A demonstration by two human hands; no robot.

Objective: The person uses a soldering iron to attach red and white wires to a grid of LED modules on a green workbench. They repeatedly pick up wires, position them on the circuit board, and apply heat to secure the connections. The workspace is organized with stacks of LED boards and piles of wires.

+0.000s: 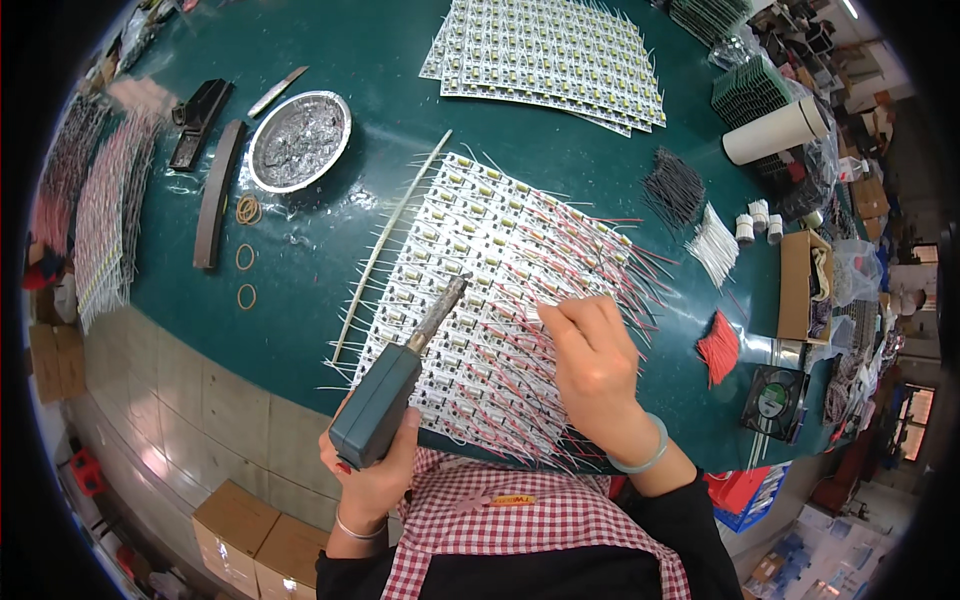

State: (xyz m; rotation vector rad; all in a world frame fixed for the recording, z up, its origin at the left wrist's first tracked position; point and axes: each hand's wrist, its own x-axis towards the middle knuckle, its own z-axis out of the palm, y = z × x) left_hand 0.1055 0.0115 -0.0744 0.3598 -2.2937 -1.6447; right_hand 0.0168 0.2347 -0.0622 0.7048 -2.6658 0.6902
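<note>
My left hand (375,470) is wrapped round the dark green body of a soldering gun (378,408), its metal tip pointing up and away over the board. Below the tip lies a white circuit board panel (455,345) with rows of small yellowish components. Many thin red and dark wires (600,250) stick out over its right half, and pale wires along its left edge. My right hand (598,370) hovers over the right part of the panel, thumb and finger pinched together. Whatever is between those fingertips is too small to make out.
A metal bowl (343,150) of silvery material stands back left, with rubber bands (247,210) nearby. Stacked panels (550,70) lie at the far side. Black (673,188), white (713,246) and red wire bundles (718,348) and a small fan (775,403) lie right.
</note>
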